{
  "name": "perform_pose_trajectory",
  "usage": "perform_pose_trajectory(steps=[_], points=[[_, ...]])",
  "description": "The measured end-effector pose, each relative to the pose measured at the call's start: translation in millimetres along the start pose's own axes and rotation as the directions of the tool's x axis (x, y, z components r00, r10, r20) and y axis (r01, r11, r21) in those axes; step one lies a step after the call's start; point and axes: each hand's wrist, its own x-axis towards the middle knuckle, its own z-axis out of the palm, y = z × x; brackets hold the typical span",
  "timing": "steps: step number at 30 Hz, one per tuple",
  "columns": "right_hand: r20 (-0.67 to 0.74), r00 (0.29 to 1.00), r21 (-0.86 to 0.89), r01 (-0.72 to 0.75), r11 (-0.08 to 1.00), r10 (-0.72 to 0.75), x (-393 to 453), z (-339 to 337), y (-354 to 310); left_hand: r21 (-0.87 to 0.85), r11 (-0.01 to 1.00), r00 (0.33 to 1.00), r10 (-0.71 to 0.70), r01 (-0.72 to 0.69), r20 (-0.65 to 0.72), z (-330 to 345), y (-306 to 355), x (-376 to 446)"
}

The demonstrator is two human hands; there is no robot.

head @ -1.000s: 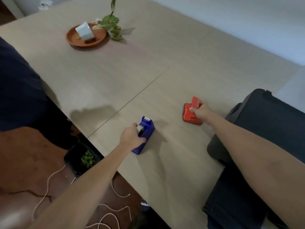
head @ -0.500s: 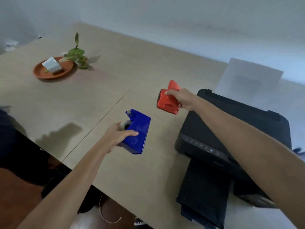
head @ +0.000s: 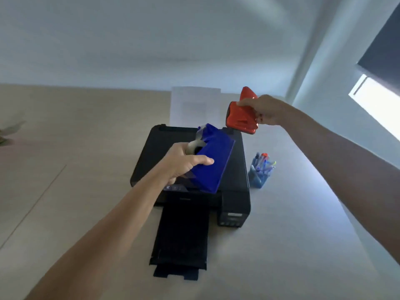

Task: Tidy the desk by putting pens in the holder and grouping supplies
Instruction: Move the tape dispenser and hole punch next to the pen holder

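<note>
My left hand [head: 184, 164] grips a blue tape dispenser [head: 211, 161] and holds it tilted in the air above the black printer [head: 236, 187]. Higher and to the right, my right hand [head: 265, 110] holds a red stapler [head: 241, 116] in the air, its underside facing me. A blue pen holder [head: 258, 179] with several pens standing in it sits on the desk [head: 292, 234] just right of the printer, below the stapler.
The printer's output tray [head: 181, 239] sticks out toward me. A white sheet [head: 194, 105] stands in the printer's rear feed. A plant leaf [head: 8, 132] shows at the far left edge. A window [head: 376, 105] lies to the right.
Both hands lifted the tape dispenser and the stapler off the desk and carried them right, over the printer. The view swung right, so the pen holder has appeared and the plant dish has gone.
</note>
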Motion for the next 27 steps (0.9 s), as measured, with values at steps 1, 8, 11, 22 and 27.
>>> perform_pose_trajectory(steps=[1, 8, 11, 22, 27], points=[[-0.036, 0.999, 0.015, -0.012, 1.000, 0.013, -4.1, -27.1, 10.9, 0.013, 1.000, 0.999, 0.005, -0.006, 0.042, 25.5, 4.7, 6.7], [-0.198, 0.967, 0.118, -0.139, 0.983, 0.160, -11.7, -153.1, 97.6, 0.150, 0.983, 0.973, -0.137, 0.110, 0.186, 184.3, -8.7, 54.0], [-0.232, 0.946, 0.139, -0.196, 0.971, 0.225, -13.8, -179.3, 133.4, 0.287, 0.945, 0.970, -0.202, 0.157, 0.133, 234.2, -31.3, 69.9], [-0.179, 0.901, 0.094, -0.385, 0.918, 0.396, 33.2, -199.7, 246.4, 0.526, 0.725, 0.896, -0.370, 0.444, -0.246, 298.2, -113.6, 111.2], [-0.112, 0.887, 0.004, -0.451, 0.893, 0.448, 54.6, -184.3, 277.9, 0.512, 0.717, 0.876, -0.322, 0.473, -0.359, 297.5, -125.0, 123.9]])
